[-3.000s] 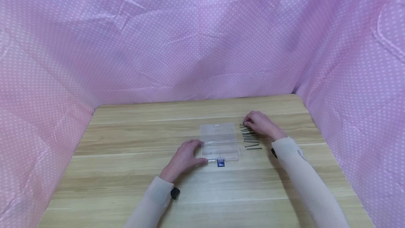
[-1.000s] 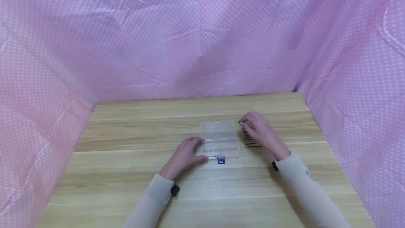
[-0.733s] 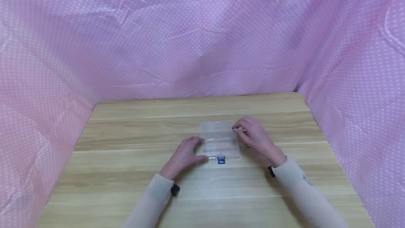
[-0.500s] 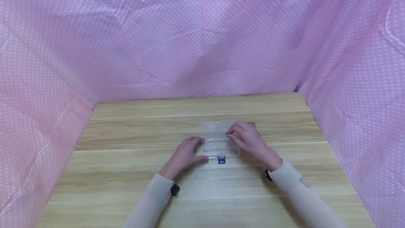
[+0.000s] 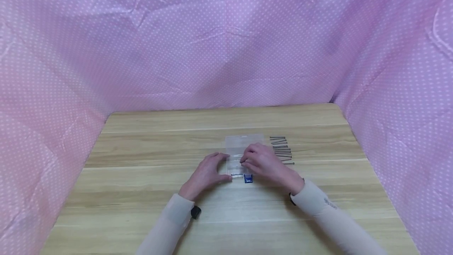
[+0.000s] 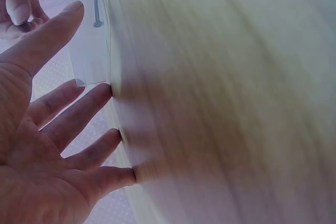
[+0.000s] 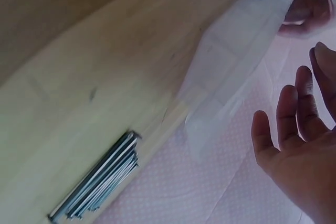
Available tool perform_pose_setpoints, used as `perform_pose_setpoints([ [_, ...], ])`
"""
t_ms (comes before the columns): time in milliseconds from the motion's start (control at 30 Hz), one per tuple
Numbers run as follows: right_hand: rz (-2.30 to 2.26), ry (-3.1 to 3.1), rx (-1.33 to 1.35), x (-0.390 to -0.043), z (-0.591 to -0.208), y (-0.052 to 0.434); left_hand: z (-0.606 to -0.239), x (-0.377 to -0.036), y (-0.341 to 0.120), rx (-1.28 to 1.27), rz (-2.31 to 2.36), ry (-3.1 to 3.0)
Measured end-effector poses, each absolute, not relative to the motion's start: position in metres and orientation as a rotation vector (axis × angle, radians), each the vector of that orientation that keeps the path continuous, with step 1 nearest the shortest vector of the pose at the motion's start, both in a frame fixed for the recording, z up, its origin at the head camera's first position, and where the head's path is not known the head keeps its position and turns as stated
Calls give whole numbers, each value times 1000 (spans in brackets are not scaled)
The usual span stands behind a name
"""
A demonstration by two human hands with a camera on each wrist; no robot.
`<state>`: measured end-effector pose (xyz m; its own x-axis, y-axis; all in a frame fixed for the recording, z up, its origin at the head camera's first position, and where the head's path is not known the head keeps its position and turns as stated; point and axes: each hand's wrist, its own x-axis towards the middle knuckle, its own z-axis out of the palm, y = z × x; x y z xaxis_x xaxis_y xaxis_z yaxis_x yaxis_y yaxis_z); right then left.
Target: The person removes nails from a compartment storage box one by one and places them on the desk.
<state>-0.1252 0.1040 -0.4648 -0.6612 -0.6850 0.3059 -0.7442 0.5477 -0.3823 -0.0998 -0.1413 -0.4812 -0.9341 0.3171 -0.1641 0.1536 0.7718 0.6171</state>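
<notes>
An open clear plastic box (image 5: pixel 233 164) lies on the table, its lid (image 5: pixel 233 143) folded back away from me. My left hand (image 5: pixel 203 176) holds the box's left end, thumb at the front wall and forefinger at the back; its other fingertips touch the table in the left wrist view. Above the box's base is my right hand (image 5: pixel 267 164), thumb and forefinger pinched on a screw, mostly hidden, with a dark bit showing at the fingertips. Through the front wall a screw (image 6: pixel 96 11) shows inside the box. Several long metal screws (image 7: pixel 100 179) lie in a row to its right.
A blue latch (image 5: pixel 248 179) hangs from the box's front edge. The wooden table (image 5: pixel 141 192) has pink dotted cloth (image 5: pixel 212 50) standing behind it and on both sides.
My right hand has moved left and toward me, from the top of the screw row across the lid to over the box's base. The left hand has stayed at the box.
</notes>
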Motion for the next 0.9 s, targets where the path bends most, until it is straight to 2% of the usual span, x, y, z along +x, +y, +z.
perform_pose_setpoints([
  [900, 597, -2760, 1554, -139, -470, 83, -483, -101, -142, 387, 899, 2713],
])
